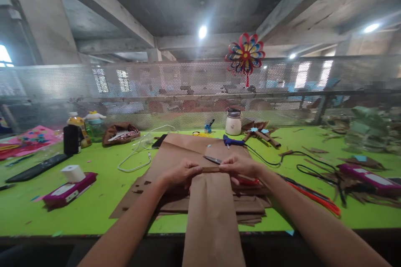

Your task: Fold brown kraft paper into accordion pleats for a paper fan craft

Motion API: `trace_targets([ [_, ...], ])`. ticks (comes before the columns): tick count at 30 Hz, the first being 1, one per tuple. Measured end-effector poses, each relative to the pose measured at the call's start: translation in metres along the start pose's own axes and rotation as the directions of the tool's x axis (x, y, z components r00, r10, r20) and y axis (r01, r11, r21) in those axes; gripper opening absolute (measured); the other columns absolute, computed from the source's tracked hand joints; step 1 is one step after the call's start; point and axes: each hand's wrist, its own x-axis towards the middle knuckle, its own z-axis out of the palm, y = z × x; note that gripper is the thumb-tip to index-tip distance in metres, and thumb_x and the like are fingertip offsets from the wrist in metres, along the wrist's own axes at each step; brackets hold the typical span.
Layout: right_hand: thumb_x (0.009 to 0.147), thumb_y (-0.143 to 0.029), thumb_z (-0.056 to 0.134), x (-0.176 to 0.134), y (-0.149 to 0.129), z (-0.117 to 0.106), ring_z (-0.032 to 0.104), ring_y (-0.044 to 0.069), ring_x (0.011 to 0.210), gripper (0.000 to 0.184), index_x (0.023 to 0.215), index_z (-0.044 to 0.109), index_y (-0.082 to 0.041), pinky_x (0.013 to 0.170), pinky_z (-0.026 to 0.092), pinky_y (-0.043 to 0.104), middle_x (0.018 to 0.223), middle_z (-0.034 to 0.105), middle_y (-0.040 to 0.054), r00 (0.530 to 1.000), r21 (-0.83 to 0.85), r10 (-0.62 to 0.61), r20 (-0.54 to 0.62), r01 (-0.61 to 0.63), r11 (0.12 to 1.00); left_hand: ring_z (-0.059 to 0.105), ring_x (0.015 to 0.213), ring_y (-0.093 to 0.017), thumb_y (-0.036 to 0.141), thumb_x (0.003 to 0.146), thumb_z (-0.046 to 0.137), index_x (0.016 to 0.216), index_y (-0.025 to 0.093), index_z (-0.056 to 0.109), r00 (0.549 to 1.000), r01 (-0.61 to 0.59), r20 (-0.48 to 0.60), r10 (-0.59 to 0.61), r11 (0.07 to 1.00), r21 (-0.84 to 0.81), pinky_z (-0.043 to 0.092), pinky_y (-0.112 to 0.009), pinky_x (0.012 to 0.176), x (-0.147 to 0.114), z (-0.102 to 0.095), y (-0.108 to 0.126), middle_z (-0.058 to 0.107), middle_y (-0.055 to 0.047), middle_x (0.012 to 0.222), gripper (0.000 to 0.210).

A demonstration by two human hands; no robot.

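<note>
A long strip of brown kraft paper [211,217] hangs toward me over the table's front edge, its far end folded over. My left hand [184,172] pinches the left end of that fold between thumb and fingers. At the right end, my right hand [238,167] grips the same fold. Scissors [213,159] lie just beyond, blade pointing left, with a red handle partly hidden under my right hand. Under both hands is a stack of brown paper sheets [178,148], some with cut notches.
On the green table [103,192] are a blue glue gun [233,141] with a black cord, a red-handled tool [316,198], purple boxes left [70,190] and right [369,177], a white cable [134,170] and a lidded jar [233,122]. A perforated metal screen [188,79] stands behind.
</note>
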Motion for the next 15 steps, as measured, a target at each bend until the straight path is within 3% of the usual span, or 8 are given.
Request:
trace_targets([
  [3, 0.074, -0.05, 0.058, 0.003, 0.003, -0.003, 0.053, 0.01, 0.039, 0.038, 0.081, 0.059, -0.013, 0.04, 0.039, 0.02, 0.051, 0.058, -0.0019, 0.999, 0.141, -0.044, 0.018, 0.041, 0.989, 0.044, 0.036, -0.009, 0.054, 0.078, 0.048, 0.073, 0.016, 0.051, 1.0, 0.002, 0.017, 0.0, 0.995, -0.103, 0.027, -0.019, 0.035, -0.001, 0.0, 0.0, 0.047, 0.004, 0.047, 0.038],
  [7, 0.076, -0.046, 0.057, 0.012, 0.002, -0.001, 0.058, 0.011, 0.05, 0.039, 0.099, 0.06, -0.015, 0.05, 0.047, 0.024, 0.067, 0.063, 0.001, 0.959, 0.309, -0.137, -0.25, 0.213, 0.927, 0.044, 0.035, -0.006, 0.052, 0.078, 0.05, 0.078, 0.015, 0.053, 0.999, 0.002, 0.031, 0.008, 0.957, -0.289, 0.025, -0.018, 0.035, 0.0, 0.001, 0.0, 0.048, 0.003, 0.051, 0.037],
  [9, 0.072, -0.039, 0.064, 0.015, -0.002, 0.007, 0.062, 0.013, 0.064, 0.039, 0.105, 0.059, -0.017, 0.062, 0.05, 0.026, 0.079, 0.066, 0.0027, 0.934, 0.32, -0.165, -0.316, 0.269, 0.909, 0.041, 0.035, -0.005, 0.051, 0.079, 0.051, 0.079, 0.014, 0.054, 0.998, -0.019, 0.046, 0.039, 0.923, -0.385, 0.026, -0.017, 0.035, 0.002, 0.003, 0.0, 0.048, 0.004, 0.053, 0.037],
  [12, 0.066, -0.028, 0.071, 0.015, -0.01, 0.023, 0.063, 0.018, 0.083, 0.053, 0.116, 0.055, -0.021, 0.078, 0.048, 0.033, 0.095, 0.067, 0.0046, 0.953, 0.303, -0.254, -0.166, 0.294, 0.906, 0.043, 0.037, -0.004, 0.047, 0.08, 0.052, 0.091, 0.014, 0.056, 0.991, -0.047, 0.086, 0.099, 0.88, -0.472, 0.031, -0.017, 0.037, 0.004, 0.009, 0.0, 0.049, 0.004, 0.057, 0.035],
  [15, 0.07, -0.03, 0.067, 0.014, -0.015, 0.034, 0.061, 0.019, 0.084, 0.042, 0.109, 0.061, -0.017, 0.08, 0.047, 0.036, 0.093, 0.067, 0.0066, 0.947, 0.259, -0.316, -0.058, 0.32, 0.911, 0.047, 0.039, -0.005, 0.044, 0.079, 0.056, 0.103, 0.016, 0.054, 0.982, -0.035, 0.142, 0.122, 0.865, -0.501, 0.035, -0.017, 0.039, 0.006, 0.015, -0.002, 0.052, 0.003, 0.06, 0.037],
])
